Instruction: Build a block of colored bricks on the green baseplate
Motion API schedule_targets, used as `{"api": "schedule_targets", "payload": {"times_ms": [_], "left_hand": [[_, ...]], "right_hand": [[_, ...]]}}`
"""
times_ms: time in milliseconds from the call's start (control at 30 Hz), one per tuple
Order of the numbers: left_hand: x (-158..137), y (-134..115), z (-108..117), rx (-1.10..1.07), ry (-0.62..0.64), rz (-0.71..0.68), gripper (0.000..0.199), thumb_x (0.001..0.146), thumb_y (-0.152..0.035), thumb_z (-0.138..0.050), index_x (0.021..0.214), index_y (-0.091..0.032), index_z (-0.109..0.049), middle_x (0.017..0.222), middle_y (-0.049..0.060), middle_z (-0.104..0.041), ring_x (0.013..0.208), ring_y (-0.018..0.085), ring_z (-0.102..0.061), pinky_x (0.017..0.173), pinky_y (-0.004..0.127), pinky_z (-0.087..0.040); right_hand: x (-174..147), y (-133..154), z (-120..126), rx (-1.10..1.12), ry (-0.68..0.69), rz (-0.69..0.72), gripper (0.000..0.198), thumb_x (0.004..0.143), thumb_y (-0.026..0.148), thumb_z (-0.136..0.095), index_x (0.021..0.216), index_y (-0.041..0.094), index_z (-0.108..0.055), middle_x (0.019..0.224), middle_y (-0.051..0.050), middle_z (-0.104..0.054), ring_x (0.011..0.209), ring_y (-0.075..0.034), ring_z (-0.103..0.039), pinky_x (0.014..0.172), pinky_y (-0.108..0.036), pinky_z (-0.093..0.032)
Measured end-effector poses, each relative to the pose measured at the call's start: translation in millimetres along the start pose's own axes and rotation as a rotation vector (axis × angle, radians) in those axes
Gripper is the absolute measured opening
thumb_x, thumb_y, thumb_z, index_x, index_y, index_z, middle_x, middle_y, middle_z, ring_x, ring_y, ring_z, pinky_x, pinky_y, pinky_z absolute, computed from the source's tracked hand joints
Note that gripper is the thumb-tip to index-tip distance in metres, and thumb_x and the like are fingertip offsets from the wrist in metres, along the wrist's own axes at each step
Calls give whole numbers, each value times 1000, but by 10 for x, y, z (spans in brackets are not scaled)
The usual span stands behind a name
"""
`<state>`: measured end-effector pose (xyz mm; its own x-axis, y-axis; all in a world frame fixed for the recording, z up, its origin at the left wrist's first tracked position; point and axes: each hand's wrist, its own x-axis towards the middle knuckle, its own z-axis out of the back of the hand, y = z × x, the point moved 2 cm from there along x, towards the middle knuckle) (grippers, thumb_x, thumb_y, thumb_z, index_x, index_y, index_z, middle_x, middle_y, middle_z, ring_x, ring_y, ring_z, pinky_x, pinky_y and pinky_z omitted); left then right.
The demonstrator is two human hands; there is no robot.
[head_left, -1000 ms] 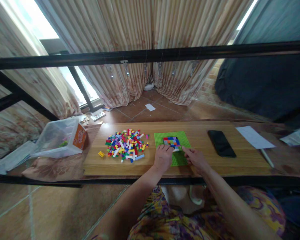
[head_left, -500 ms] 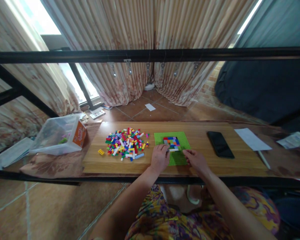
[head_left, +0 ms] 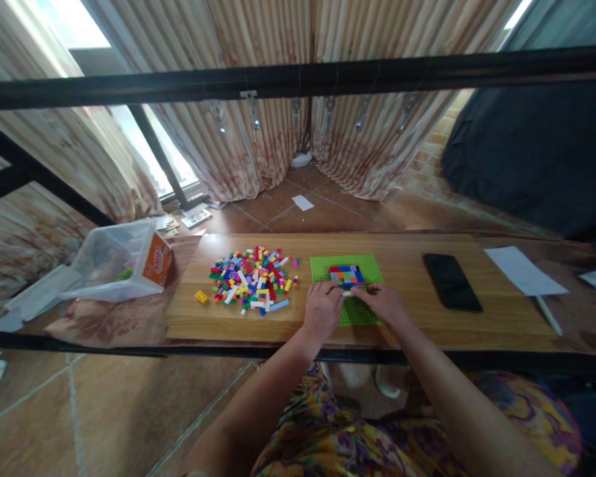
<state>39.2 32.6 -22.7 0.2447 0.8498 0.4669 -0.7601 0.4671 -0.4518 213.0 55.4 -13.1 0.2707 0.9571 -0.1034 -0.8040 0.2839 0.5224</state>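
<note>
The green studded baseplate (head_left: 368, 263) lies on the wooden board in front of me. A compact block of toy bricks (head_left: 347, 274) in red, blue, orange, purple and other colours is built on it. My left hand (head_left: 324, 308) comes in at the near left of the block, its fingers bent and closed on one end of a white toy brick (head_left: 347, 293). From the right, my right hand (head_left: 386, 306) meets it, thumb and fingertips pinched at the other end. Most of the white brick is hidden by my fingers.
Left of the baseplate spreads a pile of loose bricks (head_left: 253, 281), with a yellow brick (head_left: 201, 297) apart from it. A clear plastic box (head_left: 114, 262) stands further left. To the right lie a black phone (head_left: 451, 283), white paper (head_left: 524, 270) and a white pen (head_left: 547, 315).
My right hand has moved left and in to the white brick, closing the gap to my left hand. The view has tilted and shifted slightly.
</note>
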Motion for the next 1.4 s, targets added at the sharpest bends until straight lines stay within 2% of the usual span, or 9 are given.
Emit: {"api": "schedule_targets", "payload": {"times_ms": [433, 700, 800, 900, 967, 1067, 1133, 1200, 1400], "left_hand": [[36, 3, -21, 32, 77, 1, 16, 96, -25, -55, 87, -20, -67, 103, 5, -70, 94, 22, -57, 85, 38, -44], [30, -7, -21, -26, 41, 38, 14, 96, -23, -54, 87, -20, -65, 100, 5, -69, 94, 22, -59, 84, 39, -47], [26, 5, -11, -81, 25, 48, 7, 92, -19, -58, 90, -21, -64, 102, 5, -68, 97, 22, -60, 87, 39, -49], [24, 16, -11, -132, -6, 46, 10, 87, -14, -60, 94, -20, -63, 105, 6, -68, 101, 23, -61, 91, 40, -49], [24, 20, -14, -155, -27, 49, 16, 84, -9, -59, 95, -20, -63, 103, 6, -68, 100, 22, -61, 92, 40, -49], [23, 23, -9, -184, -53, 58, 21, 81, -4, -55, 94, -19, -62, 99, 6, -68, 98, 22, -61, 91, 39, -50], [20, 24, 3, -202, -71, 58, 22, 80, -4, -54, 94, -19, -62, 98, 7, -68, 97, 22, -61, 90, 39, -51], [18, 26, 14, -217, -83, 57, 22, 80, -4, -54, 94, -18, -62, 98, 7, -68, 97, 22, -61, 90, 39, -51], [26, -10, 31, -222, -100, 56, 21, 84, -6, -51, 95, -19, -63, 100, 8, -69, 96, 22, -62, 89, 40, -52]], "right_hand": [[14, -10, -25, 12, 17, -12, 52, 71, 59, -70, 94, 13, -72, 89, -14, -75, 82, -26, -69, 69, -33, -47], [14, 12, -24, 41, -14, -11, 49, 67, 59, -74, 89, 16, -72, 88, -14, -74, 82, -26, -69, 69, -33, -48], [1, 3, 9, 175, 6, -25, 43, 65, 56, -76, 82, 17, -70, 80, -11, -73, 75, -23, -66, 66, -32, -48], [-39, -32, 67, 481, 123, -132, 40, 74, 56, -67, 79, 16, -67, 68, -5, -66, 56, -14, -57, 53, -27, -44], [-76, -48, 134, 701, 169, -218, 30, 81, 47, -61, 81, 17, -63, 67, -3, -65, 50, -11, -52, 48, -25, -43], [-128, -35, 245, 912, 188, -279, 12, 80, 26, -59, 89, 18, -60, 73, -3, -68, 54, -10, -57, 54, -24, -50], [-158, 0, 290, 966, 219, -258, 16, 77, 19, -59, 93, 18, -60, 74, -3, -70, 59, -12, -62, 62, -26, -55], [-187, 41, 305, 973, 236, -209, 19, 76, 20, -62, 95, 18, -60, 76, -4, -71, 63, -13, -65, 66, -29, -58], [-283, 202, 256, 888, 230, -71, 40, 71, 41, -73, 102, 17, -61, 82, -8, -75, 63, -16, -67, 59, -31, -58]]}}
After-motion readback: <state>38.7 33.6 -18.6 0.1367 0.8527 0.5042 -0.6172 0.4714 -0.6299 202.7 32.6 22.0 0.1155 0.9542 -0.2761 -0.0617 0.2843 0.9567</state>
